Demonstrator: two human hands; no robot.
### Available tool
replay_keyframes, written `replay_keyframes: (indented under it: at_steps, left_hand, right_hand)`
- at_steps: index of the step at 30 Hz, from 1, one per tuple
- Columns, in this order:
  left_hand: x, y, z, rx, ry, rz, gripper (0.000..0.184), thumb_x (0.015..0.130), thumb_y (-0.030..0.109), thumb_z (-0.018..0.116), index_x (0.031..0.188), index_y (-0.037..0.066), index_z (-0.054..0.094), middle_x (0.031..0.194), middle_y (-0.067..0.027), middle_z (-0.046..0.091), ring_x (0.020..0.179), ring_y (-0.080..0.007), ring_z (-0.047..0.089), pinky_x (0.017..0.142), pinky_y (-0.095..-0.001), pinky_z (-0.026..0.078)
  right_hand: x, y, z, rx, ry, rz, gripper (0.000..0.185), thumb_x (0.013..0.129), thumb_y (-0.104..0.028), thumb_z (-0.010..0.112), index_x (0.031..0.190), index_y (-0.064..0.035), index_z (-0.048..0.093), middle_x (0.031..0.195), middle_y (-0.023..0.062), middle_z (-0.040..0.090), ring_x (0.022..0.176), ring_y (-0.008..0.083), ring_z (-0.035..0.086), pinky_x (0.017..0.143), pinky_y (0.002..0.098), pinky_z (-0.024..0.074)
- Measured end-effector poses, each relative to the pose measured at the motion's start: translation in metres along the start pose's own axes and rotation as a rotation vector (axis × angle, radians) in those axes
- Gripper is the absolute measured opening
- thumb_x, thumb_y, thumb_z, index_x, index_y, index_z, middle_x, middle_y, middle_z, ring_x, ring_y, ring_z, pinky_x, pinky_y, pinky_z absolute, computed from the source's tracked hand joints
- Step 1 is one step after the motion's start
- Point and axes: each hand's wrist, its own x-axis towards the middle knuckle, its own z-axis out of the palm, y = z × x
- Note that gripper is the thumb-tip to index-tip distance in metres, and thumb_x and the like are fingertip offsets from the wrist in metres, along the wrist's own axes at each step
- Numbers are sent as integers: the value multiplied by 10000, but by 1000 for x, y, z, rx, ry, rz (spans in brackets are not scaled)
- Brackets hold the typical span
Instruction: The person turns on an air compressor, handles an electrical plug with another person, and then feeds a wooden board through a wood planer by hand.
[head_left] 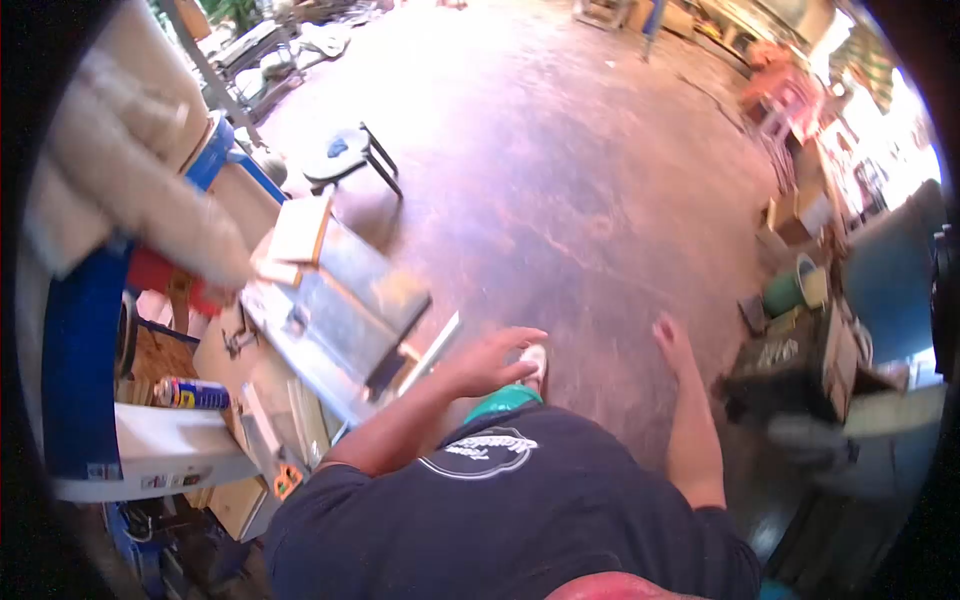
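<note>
My left hand [494, 362] is in front of my torso, palm down, with its fingers stretched out and nothing in it. It is beside the machine table [350, 290], near a pale metal bar [430, 352] at the table's edge. On the other side my right hand [675, 343] hangs over the floor, slightly blurred; its fingers show only in part and appear loosely apart, holding nothing visible. Below my left hand a foot in a light shoe [535, 362] shows past the green shorts [503, 402].
A round stool [342, 150] stands ahead on the left. At the left are a spray can [192, 393], an orange-handled saw [287, 480] and a blurred pale hose [150, 170]. Boxes [800, 215], a green bucket [785, 292] and a dark crate [790, 365] line the right.
</note>
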Motion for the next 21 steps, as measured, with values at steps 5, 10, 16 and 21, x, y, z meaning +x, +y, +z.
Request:
replay_keyframes:
  at_steps: [5,10,16,21]
  left_hand:
    - [148,5,-99,61,101,-61,483,888,273,606,1302,58,481,1251,-175,556,1126,-292,559,948,-392,439]
    - [249,-54,-189,203,77,-244,536,886,329,601,1339,88,446,1260,-174,547,1156,-320,532,969,-419,418]
    - [343,-173,-274,339,288,-785,617,845,398,619,1343,78,443,1317,-193,501,1208,-340,487,1003,-432,397]
    - [339,-198,-398,342,690,-932,638,819,408,639,1327,61,468,1340,-210,475,1224,-350,466,1022,-426,382]
  right_hand:
    - [20,192,-50,-679,-533,244,513,886,-435,483,1122,3,609,1109,268,593,1046,410,557,923,464,426]
    - [140,164,-63,-466,-717,415,455,920,-346,494,1197,12,541,1189,219,568,1088,359,538,957,446,407]
    - [516,134,-23,-597,-857,227,437,931,-308,489,1231,9,514,1205,198,560,1098,338,532,963,422,408]
    - [927,-17,54,-687,-710,-144,426,940,-276,485,1259,6,492,1218,179,553,1106,320,527,968,402,410]
